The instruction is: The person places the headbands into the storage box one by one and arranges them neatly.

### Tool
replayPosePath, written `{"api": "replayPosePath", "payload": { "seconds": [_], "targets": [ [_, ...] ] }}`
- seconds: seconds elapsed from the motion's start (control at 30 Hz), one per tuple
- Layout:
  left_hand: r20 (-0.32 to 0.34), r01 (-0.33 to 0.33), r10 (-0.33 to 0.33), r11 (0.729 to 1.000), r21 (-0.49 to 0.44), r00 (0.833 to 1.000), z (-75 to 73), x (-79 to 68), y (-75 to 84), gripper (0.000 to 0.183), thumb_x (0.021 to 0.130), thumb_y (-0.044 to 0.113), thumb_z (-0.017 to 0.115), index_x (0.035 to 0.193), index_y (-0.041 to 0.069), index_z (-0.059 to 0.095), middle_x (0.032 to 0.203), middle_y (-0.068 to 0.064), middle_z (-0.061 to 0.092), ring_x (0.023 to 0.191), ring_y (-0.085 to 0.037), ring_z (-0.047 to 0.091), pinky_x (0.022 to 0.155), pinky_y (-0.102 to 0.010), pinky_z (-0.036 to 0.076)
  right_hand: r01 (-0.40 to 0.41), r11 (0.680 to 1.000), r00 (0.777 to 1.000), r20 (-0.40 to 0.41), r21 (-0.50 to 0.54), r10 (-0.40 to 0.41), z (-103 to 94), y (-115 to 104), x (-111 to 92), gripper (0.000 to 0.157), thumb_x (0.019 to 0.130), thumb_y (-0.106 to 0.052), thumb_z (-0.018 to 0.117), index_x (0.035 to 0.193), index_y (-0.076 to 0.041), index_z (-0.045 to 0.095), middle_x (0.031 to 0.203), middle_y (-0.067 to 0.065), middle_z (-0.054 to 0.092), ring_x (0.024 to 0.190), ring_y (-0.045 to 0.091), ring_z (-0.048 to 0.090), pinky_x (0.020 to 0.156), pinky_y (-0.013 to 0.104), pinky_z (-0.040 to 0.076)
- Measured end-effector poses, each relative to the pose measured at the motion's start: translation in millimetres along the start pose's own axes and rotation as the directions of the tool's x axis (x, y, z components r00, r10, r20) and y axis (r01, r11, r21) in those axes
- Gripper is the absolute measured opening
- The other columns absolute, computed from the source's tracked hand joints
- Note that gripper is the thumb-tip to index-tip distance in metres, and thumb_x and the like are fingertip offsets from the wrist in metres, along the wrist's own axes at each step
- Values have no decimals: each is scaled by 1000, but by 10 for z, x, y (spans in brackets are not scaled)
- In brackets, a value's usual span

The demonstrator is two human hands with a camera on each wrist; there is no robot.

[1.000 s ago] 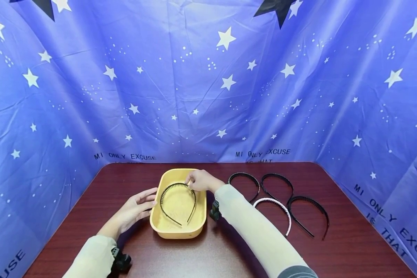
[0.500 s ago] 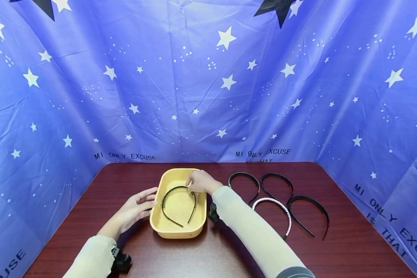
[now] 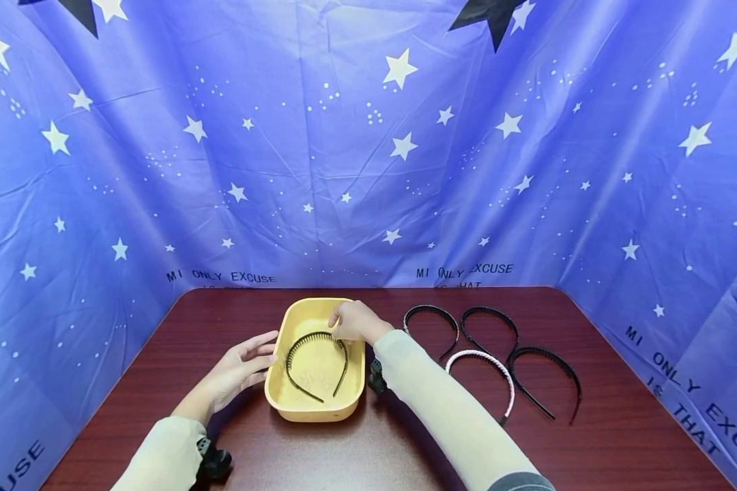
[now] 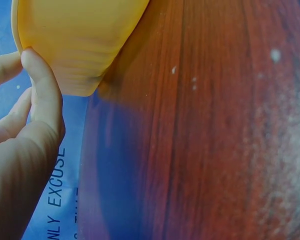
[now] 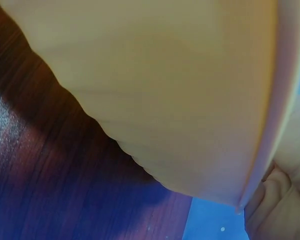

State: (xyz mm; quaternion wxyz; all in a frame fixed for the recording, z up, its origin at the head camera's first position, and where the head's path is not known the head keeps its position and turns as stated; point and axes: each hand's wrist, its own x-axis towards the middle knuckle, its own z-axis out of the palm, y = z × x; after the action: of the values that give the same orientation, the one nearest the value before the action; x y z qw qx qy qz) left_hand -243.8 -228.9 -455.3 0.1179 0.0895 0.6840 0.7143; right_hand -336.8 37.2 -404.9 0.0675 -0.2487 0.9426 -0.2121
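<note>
A black toothed headband (image 3: pixel 289 362) lies inside a yellow plastic tub (image 3: pixel 278 402), its two ends toward the near wall. My right hand (image 3: pixel 357 321) reaches over the tub's right rim with curled fingers and pinches the headband near its top right. In the right wrist view, the tub's outer wall (image 5: pixel 155 90) fills most of the picture, and only part of the right hand (image 5: pixel 280 210) shows past the rim. My left hand (image 3: pixel 239 369) rests its fingertips against the tub's left side. One fingertip (image 4: pixel 32 57) touches the wall just under the rim in the left wrist view.
Right of the tub lie several more headbands on the dark red table (image 3: pixel 233 450): two black ones (image 3: pixel 430 307) (image 3: pixel 491 311) at the back, a white twisted one (image 3: pixel 505 372) and another black one (image 3: pixel 574 375). A blue starry curtain (image 3: pixel 319 170) surrounds the table.
The headband in the tub has shifted slightly down toward the near end, and my right hand has barely moved with it. My left hand and the tub stay still.
</note>
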Motion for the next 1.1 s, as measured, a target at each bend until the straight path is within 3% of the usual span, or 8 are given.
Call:
{"api": "replayPosePath", "payload": {
  "seconds": [0.43, 0.63, 0.87, 1.1],
  "targets": [
    [-19, 21, -21, 1000, 1, 1000, -5, 40, -31, 68, 97, 7, 65, 155, 0, 30, 141, -27, 45, 112, -20, 62, 92, -36, 54, -2, 999, 1000, -3, 51, 2, 7, 26, 22, 16, 87, -11, 75, 102, -11, 75, 63, -8, 63, 51, 10, 62, 68, 20, 50],
    [-13, 17, -17, 1000, -7, 1000, -9, 34, -41, 67, 97, 6, 64, 155, -1, 30, 141, -27, 46, 111, -21, 62, 91, -37, 55, 6, 991, 1000, -5, 134, -5, 18, 54, 16, 19, 87, -11, 75, 106, -9, 75, 65, -7, 66, 52, 12, 64, 63, 20, 50],
    [2, -4, 4, 1000, 0, 1000, -13, 19, -35, 67, 98, 6, 63, 155, -4, 27, 139, -26, 48, 111, -20, 62, 90, -37, 55, 76, 966, 997, -35, 245, -69, 35, 131, 7, 24, 87, -9, 70, 110, -5, 73, 71, -8, 69, 60, 17, 68, 63, 20, 51],
    [17, -11, 11, 1000, -20, 1000, -8, 9, -33, 67, 99, 5, 62, 155, -4, 26, 140, -29, 45, 111, -21, 62, 91, -37, 55, 136, 953, 990, -81, 270, -119, 26, 164, -18, 26, 86, -11, 70, 111, -4, 73, 76, -10, 69, 60, 7, 65, 71, 21, 51]
  ]
}}
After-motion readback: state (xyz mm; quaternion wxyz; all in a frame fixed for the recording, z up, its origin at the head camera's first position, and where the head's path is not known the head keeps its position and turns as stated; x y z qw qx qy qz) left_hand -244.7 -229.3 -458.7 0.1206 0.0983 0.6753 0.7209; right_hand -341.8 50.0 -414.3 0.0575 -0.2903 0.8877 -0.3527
